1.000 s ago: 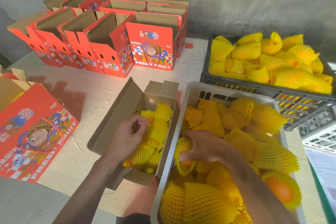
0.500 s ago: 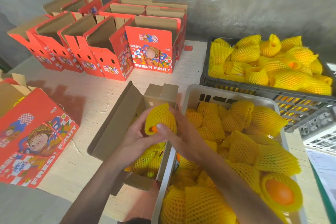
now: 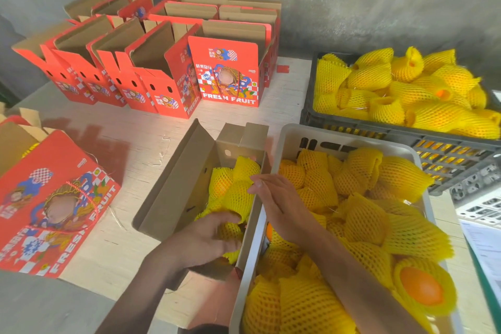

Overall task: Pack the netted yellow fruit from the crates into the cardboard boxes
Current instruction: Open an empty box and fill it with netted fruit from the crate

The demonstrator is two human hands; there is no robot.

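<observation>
My left hand [image 3: 202, 238] is down in the open box [image 3: 173, 184], fingers curled on a netted fruit [image 3: 230, 230] near the box's close end. My right hand [image 3: 279, 203] reaches across from the white crate [image 3: 287, 138]. Its fingers are out straight, tips touching the top netted fruit [image 3: 238, 198] in the box, and it holds nothing. The white crate sits right beside the box and is full of yellow fruit. Behind it is a dark crate [image 3: 352, 127] with more fruit. A red box [image 3: 54, 198] lies far left. At the back stand the empty red boxes [image 3: 162, 89], by the wall.
</observation>
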